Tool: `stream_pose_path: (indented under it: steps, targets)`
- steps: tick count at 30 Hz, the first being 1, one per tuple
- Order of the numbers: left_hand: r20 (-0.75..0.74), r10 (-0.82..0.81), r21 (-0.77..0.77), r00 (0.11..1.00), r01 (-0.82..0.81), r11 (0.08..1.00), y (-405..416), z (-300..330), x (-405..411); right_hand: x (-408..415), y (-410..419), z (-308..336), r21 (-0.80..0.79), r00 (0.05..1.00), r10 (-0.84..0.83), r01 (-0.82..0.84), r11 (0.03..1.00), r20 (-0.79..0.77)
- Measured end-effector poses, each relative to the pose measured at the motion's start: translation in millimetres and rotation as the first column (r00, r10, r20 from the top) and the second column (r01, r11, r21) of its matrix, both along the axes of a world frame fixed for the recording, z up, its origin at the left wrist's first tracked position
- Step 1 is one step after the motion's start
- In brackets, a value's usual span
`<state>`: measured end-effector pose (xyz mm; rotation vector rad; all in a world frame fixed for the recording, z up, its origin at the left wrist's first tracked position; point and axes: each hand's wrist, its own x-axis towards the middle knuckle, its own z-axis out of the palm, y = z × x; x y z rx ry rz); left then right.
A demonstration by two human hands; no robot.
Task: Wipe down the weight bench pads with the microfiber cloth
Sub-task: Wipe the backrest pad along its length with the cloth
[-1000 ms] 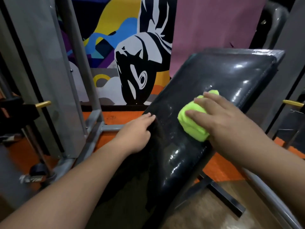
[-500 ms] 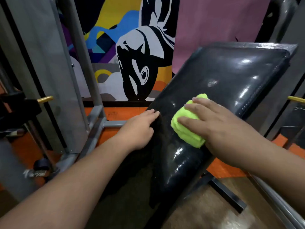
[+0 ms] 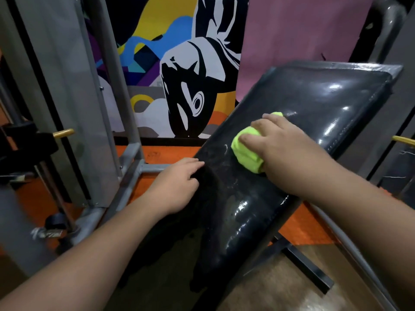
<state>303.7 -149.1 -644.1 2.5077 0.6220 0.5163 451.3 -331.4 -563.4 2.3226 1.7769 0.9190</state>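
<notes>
Nearest the camera, both forearms reached forward over the lower end of the black bench pad [image 3: 303, 104], whose glossy vinyl caught wet-looking highlights just below and between the hands. The left hand [image 3: 177, 187] rested on the pad's left edge, its fingers loosely curled over the rim as if steadying it; whether it truly gripped the edge or merely lay against it could not be told. To its right and slightly farther out, the right hand [image 3: 283, 153] pressed down on the bunched lime-green microfiber cloth [image 3: 246, 151], fingers curled over its top and holding it against the pad's middle. The cloth sat directly under that palm, poking out toward the left hand, with a smeared, dull patch of vinyl between the two hands. The step in hand appeared to be the wiping of the inclined pad, roughly mid-surface. Beyond the right hand's fingertips the upper part of the pad stretched away toward its top edge, and that far stretch probably remained to be covered. The next move likely called for steady downward pressure and a sweep outward, away from the left hand, without letting the cloth roll out from under the palm on the slick surface. Farther off, past the left hand, stood a grey metal frame [image 3: 116, 122], and behind everything a painted wall mural [image 3: 190, 86].
</notes>
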Motion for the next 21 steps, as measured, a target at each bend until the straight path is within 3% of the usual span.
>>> stream_pose_path:
  steps: [3, 5, 8, 10, 14, 18, 21]
  targets:
    - [-0.008, 0.029, 0.032, 1.0, -0.029, 0.999, -4, -2, -4, -10, 5, -18, -0.106, 0.997, 0.071, -0.068, 0.992, 0.032]
    - [-0.05, 0.02, 0.073, 0.999, -0.017, 0.997, -7, -5, -4, -3, -12, -24, -0.089, 0.986, 0.168, -0.169, 0.982, -0.015]
    - [-0.092, 0.029, 0.12, 0.995, -0.018, 0.993, -8, -6, -2, 7, -5, -5, 0.002, 0.997, 0.078, -0.078, 0.997, -0.023]
    - [-0.105, 0.043, 0.126, 0.994, -0.029, 0.992, -7, -7, -3, -1, 11, -1, -0.029, 1.0, 0.018, -0.018, 0.999, -0.004]
    - [-0.122, 0.024, 0.119, 0.992, -0.009, 0.993, -9, -10, -5, 3, -1, -13, -0.09, 0.993, 0.12, -0.12, 0.989, -0.001]
    - [-0.105, 0.035, 0.097, 0.994, -0.025, 0.995, -11, -10, -5, 13, 12, 11, 0.013, 0.999, 0.039, -0.039, 0.999, 0.002]
    - [-0.101, 0.039, 0.092, 0.994, -0.03, 0.995, -9, -12, -6, 5, 29, -3, -0.054, 0.998, 0.06, -0.058, 0.997, 0.036]
